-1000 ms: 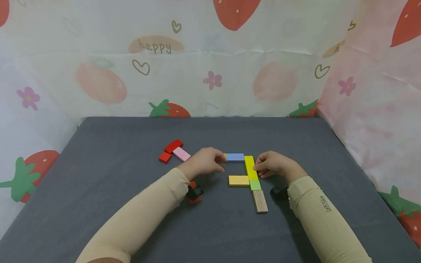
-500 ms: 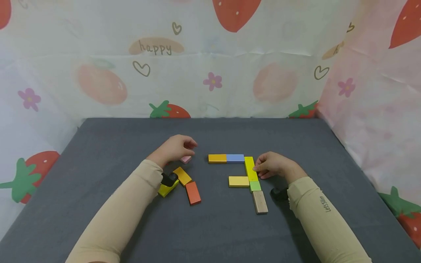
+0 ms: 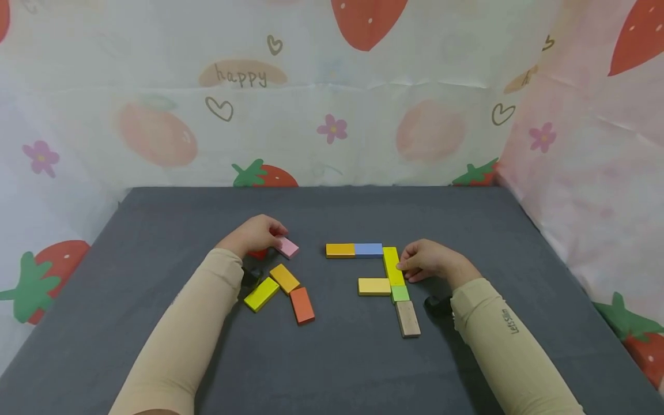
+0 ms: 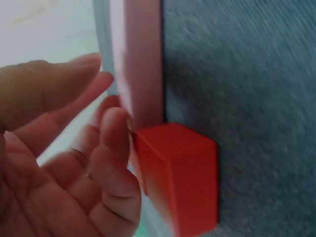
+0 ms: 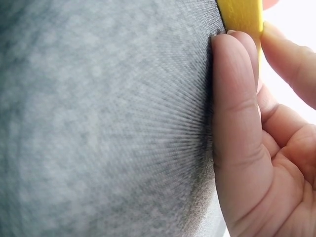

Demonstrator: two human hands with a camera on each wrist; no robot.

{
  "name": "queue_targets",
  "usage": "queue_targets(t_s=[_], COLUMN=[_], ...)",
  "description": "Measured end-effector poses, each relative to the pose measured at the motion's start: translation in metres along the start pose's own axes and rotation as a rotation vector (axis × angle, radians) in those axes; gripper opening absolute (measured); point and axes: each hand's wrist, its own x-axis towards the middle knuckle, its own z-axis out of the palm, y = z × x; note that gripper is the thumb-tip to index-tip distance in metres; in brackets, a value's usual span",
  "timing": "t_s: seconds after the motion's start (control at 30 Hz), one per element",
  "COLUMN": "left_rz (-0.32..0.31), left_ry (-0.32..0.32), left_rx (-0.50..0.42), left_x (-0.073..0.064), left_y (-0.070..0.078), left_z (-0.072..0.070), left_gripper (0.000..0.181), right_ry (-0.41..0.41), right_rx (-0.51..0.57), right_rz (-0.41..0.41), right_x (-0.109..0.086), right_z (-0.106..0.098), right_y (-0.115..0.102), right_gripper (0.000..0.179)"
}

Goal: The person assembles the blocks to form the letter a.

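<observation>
My left hand (image 3: 259, 231) is over the red blocks at the left, its fingertips beside the pink block (image 3: 287, 247). In the left wrist view its thumb stands apart from the fingers, with nothing between them. The fingers come close to the small red block (image 4: 182, 173), which stands at the end of the pink block (image 4: 140, 59). My right hand (image 3: 433, 260) rests on the cloth, its thumb and fingertips touching the right edge of the long yellow block (image 3: 392, 267). In the right wrist view the fingers lie nearly straight against the cloth, by the yellow block (image 5: 242, 17).
A blue block (image 3: 368, 250) and an orange-yellow block (image 3: 340, 251) extend left from the long yellow one. Pale yellow (image 3: 374, 287), green (image 3: 400, 294) and wooden (image 3: 408, 319) blocks adjoin below. Loose amber (image 3: 284, 279), lime-yellow (image 3: 261, 295) and orange (image 3: 302, 306) blocks lie left.
My left hand has moved away from the orange-yellow block, left to the pink and red blocks, leaving that block beside the blue one. The right hand has stayed at the long yellow block.
</observation>
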Motion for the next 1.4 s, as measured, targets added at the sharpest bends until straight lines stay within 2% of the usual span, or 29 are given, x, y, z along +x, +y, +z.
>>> queue_targets(t_s=[0.27,0.6,0.83,1.13,1.4], left_rz=[0.051,0.114,0.089,0.070,0.050], left_ry=[-0.022,-0.009,-0.027,-0.007,0.015], left_rx=[0.110,0.157,0.118,0.124,0.049], left_x=[0.002,0.004,-0.001,-0.005,-0.010], left_y=[-0.004,-0.008,-0.010,-0.014,-0.004], left_z=[0.001,0.002,0.003,0.001,-0.003], left_gripper=[0.035,0.021,0.019,0.016,0.015], right_ry=[-0.010,-0.016,-0.018,-0.017,-0.014], right_rx=[0.001,0.002,0.001,0.001,-0.003], right_rz=[-0.003,-0.001,-0.003,-0.004,-0.006], right_x=[0.002,0.003,0.003,0.002,0.002], right_z=[-0.001,-0.002,-0.002,-0.002,-0.002], right_y=[0.002,0.002,0.002,0.001,0.001], right_gripper=[0.013,0.013,0.014,0.013,0.013])
